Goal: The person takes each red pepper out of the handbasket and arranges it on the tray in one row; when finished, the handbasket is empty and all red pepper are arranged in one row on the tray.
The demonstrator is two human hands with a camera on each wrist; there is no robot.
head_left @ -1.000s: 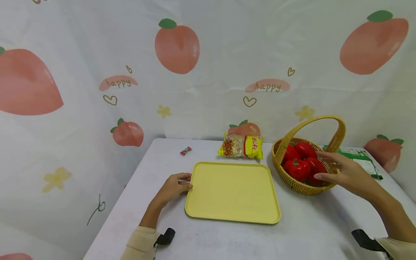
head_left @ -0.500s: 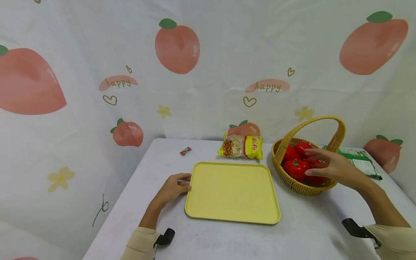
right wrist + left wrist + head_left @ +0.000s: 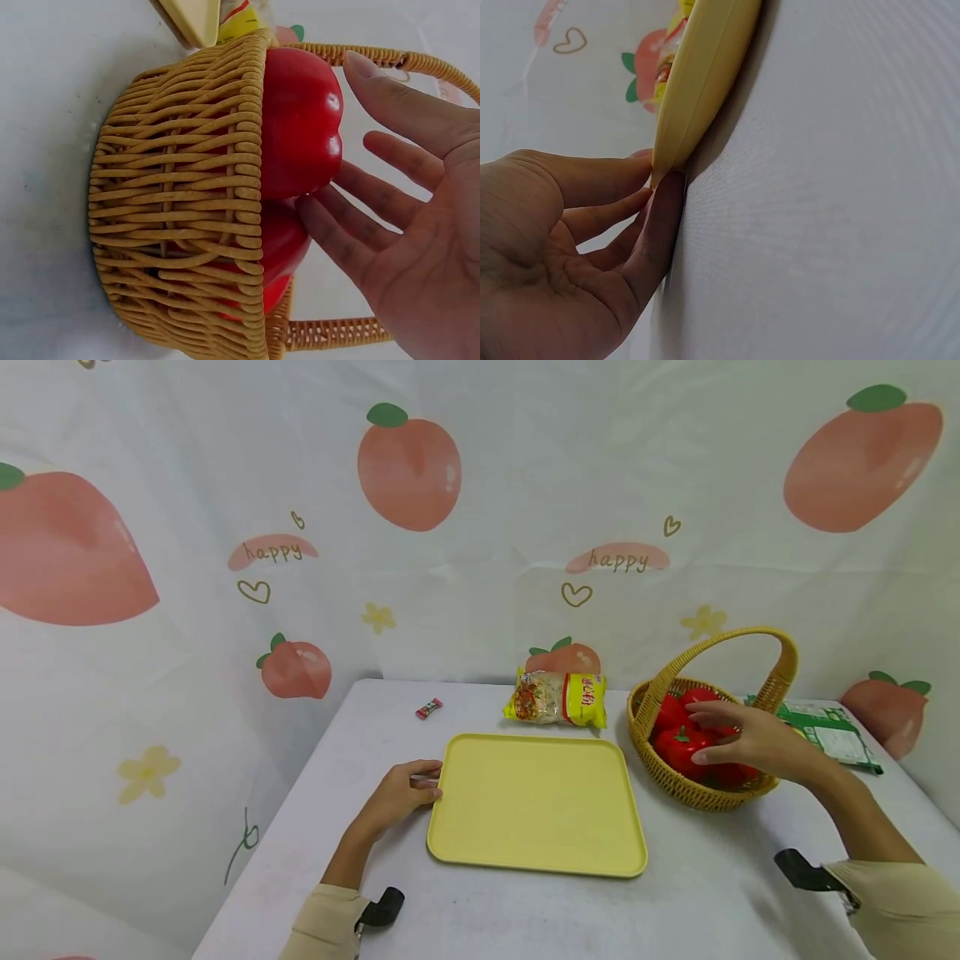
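Observation:
A yellow tray lies flat on the white table. My left hand pinches its left rim, the thumb on one side and fingers on the other in the left wrist view. At the right stands a wicker basket with a tall arched handle, holding several red bell peppers. Over the basket, under its handle, my right hand spreads its thumb and fingers around the front pepper. In the right wrist view the fingers are straight, near or touching the peppers; contact is hard to tell.
Behind the tray lies a yellow and clear food packet. A small red candy is at the back left. A green and white package lies right of the basket, partly hidden. A printed curtain hangs behind the table.
My right hand has moved left across the basket, from its right side to over the front pepper. The left hand and the tray have hardly moved.

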